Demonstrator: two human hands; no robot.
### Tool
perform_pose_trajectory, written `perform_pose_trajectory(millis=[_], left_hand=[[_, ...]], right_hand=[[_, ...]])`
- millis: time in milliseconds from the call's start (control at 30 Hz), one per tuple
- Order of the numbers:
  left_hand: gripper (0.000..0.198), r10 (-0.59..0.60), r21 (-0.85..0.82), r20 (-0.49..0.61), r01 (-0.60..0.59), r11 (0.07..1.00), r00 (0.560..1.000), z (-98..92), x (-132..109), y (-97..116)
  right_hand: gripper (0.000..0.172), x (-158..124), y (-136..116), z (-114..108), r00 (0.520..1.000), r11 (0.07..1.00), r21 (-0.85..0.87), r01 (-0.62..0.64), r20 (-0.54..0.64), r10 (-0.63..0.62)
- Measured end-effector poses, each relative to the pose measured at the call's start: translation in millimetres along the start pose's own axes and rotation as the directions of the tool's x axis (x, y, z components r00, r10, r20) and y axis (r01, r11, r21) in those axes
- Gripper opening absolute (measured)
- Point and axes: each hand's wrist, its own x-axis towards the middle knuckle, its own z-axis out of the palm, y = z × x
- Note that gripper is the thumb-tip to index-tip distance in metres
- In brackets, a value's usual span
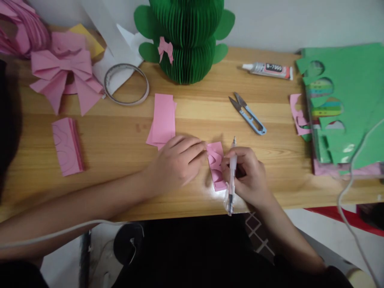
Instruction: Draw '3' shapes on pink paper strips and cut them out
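A small folded pink paper piece [215,167], with curved shapes on its face, lies between my two hands near the table's front edge. My left hand [181,162] is closed, its fingertips gripping the piece's upper left edge; the thumb is hidden. In my right hand [247,174] a clear white pen [233,166] is held, tip pointing away from me. The right fingertips also meet the paper's right edge. Just beyond my left hand are pink paper rectangles [164,120], overlapping each other. Blue thread snips [249,116] rest beyond my right hand.
A folded pink stack [67,147] with drawn outlines lies left, below a pink paper bow [64,68] and tape roll [126,85]. A green honeycomb paper piece [187,60] stands at the back. A glue tube [270,70] and green sheets [357,104] are right.
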Motion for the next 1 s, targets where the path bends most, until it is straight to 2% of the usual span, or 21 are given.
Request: perform_pose_trajectory(millis=[267,733,1000], left_hand=[[0.022,0.008,0.077,-0.022,-0.006,0.997,1.0,3.3,-1.4,-1.2],[0.018,-0.039,-0.049,-0.021,0.038,0.998,0.999,3.1,-2.4,-3.9],[0.021,-0.052,-0.031,-0.014,0.051,0.998,0.999,4.5,-3.2,-4.5]], right_hand=[[0.021,0.7,0.6,-0.3,0.998,0.997,-0.058,0.054,-0.014,-0.055],[0.024,1.2,0.9,0.4,0.992,0.991,-0.063,0.122,-0.025,-0.124],[0.025,-0.8,3.3,0.9,0.99,0.988,-0.068,0.135,-0.024,-0.137]])
